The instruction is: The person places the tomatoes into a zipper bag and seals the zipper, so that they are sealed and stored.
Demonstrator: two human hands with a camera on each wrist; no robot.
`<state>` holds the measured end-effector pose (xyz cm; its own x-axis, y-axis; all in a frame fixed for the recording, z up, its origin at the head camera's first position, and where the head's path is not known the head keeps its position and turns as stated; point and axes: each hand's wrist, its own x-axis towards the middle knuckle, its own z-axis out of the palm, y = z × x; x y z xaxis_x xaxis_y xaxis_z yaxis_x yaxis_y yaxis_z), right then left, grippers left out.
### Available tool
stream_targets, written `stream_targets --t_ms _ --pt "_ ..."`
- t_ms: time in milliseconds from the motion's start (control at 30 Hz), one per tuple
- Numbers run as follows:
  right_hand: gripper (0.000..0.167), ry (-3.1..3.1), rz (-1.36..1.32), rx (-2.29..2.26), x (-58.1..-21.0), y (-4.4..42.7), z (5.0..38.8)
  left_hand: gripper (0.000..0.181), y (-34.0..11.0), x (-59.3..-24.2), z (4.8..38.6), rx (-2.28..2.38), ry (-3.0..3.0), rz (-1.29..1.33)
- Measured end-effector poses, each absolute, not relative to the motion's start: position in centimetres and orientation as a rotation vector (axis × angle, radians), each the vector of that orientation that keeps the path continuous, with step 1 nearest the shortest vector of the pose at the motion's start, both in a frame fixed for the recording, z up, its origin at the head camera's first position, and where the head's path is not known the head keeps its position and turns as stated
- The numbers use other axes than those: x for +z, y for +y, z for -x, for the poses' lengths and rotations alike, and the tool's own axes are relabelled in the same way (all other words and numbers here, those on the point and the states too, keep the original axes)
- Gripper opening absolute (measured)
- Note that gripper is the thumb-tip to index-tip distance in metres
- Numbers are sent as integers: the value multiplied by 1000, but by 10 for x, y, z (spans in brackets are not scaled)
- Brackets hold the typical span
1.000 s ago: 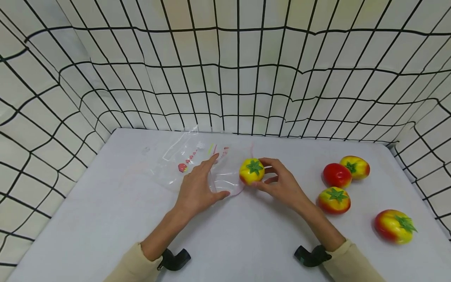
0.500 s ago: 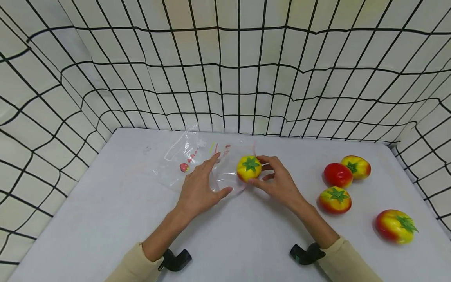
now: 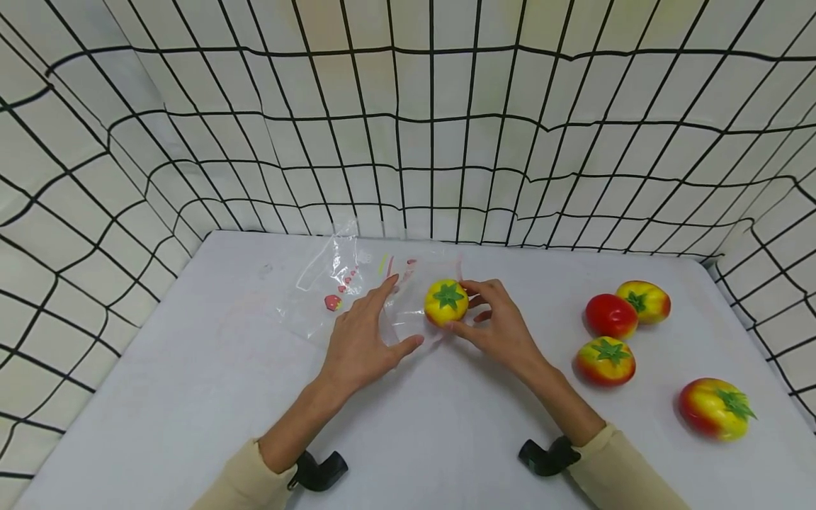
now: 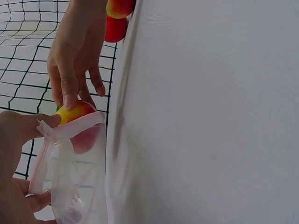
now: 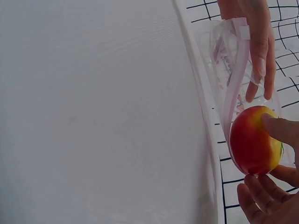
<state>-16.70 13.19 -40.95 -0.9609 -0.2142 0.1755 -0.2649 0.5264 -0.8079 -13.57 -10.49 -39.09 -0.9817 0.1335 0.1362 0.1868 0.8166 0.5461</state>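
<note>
In the head view my right hand (image 3: 500, 319) grips a yellow-and-red toy fruit (image 3: 446, 303) with a green star-shaped leaf top. My thumb is on its near side, my fingers on its far right side. The fruit is at the mouth of a clear zip bag (image 3: 408, 312) with strawberry prints. In the left wrist view, its lower part shows through the film below the pink rim (image 4: 84, 122). My left hand (image 3: 360, 336) holds the bag's left side, thumb and index finger spread apart at the mouth. The bag hides some of the left fingers.
At the right of the white table (image 3: 191, 397) lie a red toy fruit (image 3: 610, 316) and several yellow-red ones, including a near one (image 3: 714, 409). Black net (image 3: 430, 120) surrounds the back and sides. Black devices, left (image 3: 321, 471) and right (image 3: 546, 457), sit at the wrists.
My right hand has moved slightly left and away from me with the toy fruit, further over the bag's mouth. My left hand has barely moved.
</note>
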Motion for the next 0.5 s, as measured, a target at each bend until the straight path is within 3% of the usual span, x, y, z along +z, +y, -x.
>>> stream_targets --t_ms 500 --pt "70 -2666 -375 1329 -409 118 168 98 -102 -388 135 -870 -2888 261"
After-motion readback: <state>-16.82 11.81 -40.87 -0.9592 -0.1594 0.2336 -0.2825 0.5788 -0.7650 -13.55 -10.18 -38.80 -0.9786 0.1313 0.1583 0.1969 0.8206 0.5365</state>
